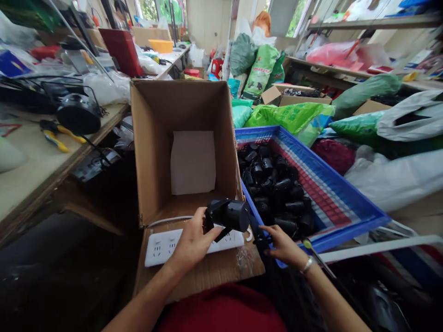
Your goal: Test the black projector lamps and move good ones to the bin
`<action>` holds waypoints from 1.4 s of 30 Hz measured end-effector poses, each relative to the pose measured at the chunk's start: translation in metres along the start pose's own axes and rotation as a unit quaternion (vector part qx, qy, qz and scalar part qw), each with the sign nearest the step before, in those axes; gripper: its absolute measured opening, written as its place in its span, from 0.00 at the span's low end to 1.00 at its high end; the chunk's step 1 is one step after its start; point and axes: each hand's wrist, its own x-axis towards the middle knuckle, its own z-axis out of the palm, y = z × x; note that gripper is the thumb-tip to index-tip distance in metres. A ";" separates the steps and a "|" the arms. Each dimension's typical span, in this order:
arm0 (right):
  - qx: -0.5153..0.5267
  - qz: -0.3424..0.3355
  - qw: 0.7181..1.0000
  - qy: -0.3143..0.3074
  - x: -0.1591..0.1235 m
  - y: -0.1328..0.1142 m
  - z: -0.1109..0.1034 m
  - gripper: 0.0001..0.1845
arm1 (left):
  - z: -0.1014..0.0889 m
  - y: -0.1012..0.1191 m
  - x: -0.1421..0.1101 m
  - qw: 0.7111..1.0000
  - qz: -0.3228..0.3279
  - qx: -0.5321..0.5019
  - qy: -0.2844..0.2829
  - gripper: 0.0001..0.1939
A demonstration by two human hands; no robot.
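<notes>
My left hand [192,240] is closed around a black round device [229,214], holding it just above a white power strip [162,243] that lies on a cardboard flap. My right hand [283,244] is closed in a pinch on a thin dark part, perhaps a cord, beside the rim of a blue plastic crate [342,203]. The crate holds several black cylindrical parts [277,189]. An open cardboard box [183,143] stands in front of me with a white sheet [193,161] at its bottom.
A workbench [34,170] on the left carries yellow-handled pliers [55,133], a black round device and cables. Green and white sacks [287,115] and shelves fill the right and back. A red garment covers my lap.
</notes>
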 end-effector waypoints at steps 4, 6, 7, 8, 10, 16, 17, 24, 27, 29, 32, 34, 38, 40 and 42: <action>-0.016 -0.011 0.998 0.052 0.000 0.012 0.019 0.10 | -0.004 0.003 0.003 0.993 -0.031 -0.112 -0.020 0.14; -0.017 -0.021 0.996 0.083 0.004 0.014 0.014 0.10 | -0.010 0.007 0.004 0.986 -0.043 -0.162 -0.023 0.16; -0.015 -0.027 0.995 0.095 0.006 0.013 0.009 0.10 | -0.014 0.008 0.004 0.982 -0.047 -0.184 -0.020 0.17; -0.010 -0.033 0.994 0.105 0.009 0.011 0.005 0.10 | -0.018 0.010 0.003 0.978 -0.051 -0.204 -0.016 0.17; 0.006 -0.044 0.993 0.112 0.013 -0.001 -0.003 0.10 | -0.028 0.013 0.002 0.968 -0.052 -0.245 -0.002 0.18; 0.104 -0.077 0.991 0.029 0.021 -0.066 0.013 0.11 | -0.061 0.016 -0.002 0.924 -0.018 -0.380 0.047 0.22; 0.116 -0.082 0.990 0.010 0.022 -0.076 0.021 0.11 | -0.065 0.015 -0.002 0.920 -0.011 -0.388 0.055 0.22; 0.140 -0.111 0.984 -0.014 0.034 -0.095 0.063 0.07 | -0.070 -0.005 -0.004 0.906 -0.029 -0.418 0.065 0.20; 0.118 -0.133 0.984 -0.023 0.037 -0.089 0.065 0.06 | -0.070 -0.013 -0.004 0.900 -0.042 -0.428 0.075 0.20; 0.103 -0.149 0.983 -0.034 0.037 -0.085 0.066 0.07 | -0.070 -0.017 -0.003 0.898 -0.040 -0.430 0.079 0.20; 0.085 -0.172 0.980 -0.052 0.034 -0.081 0.068 0.09 | -0.071 -0.024 -0.001 0.898 -0.033 -0.432 0.076 0.20; 0.076 -0.186 0.977 -0.064 0.030 -0.080 0.071 0.10 | -0.070 -0.029 0.001 0.896 -0.028 -0.436 0.079 0.20; 0.070 -0.205 0.974 -0.067 0.022 -0.078 0.076 0.11 | -0.066 -0.043 0.007 0.889 -0.023 -0.448 0.092 0.22; 0.070 -0.213 0.973 -0.059 0.020 -0.077 0.078 0.13 | -0.064 -0.050 0.011 0.885 -0.008 -0.453 0.103 0.22; 0.071 -0.220 0.971 -0.051 0.019 -0.075 0.079 0.14 | -0.063 -0.056 0.015 0.878 0.014 -0.463 0.118 0.22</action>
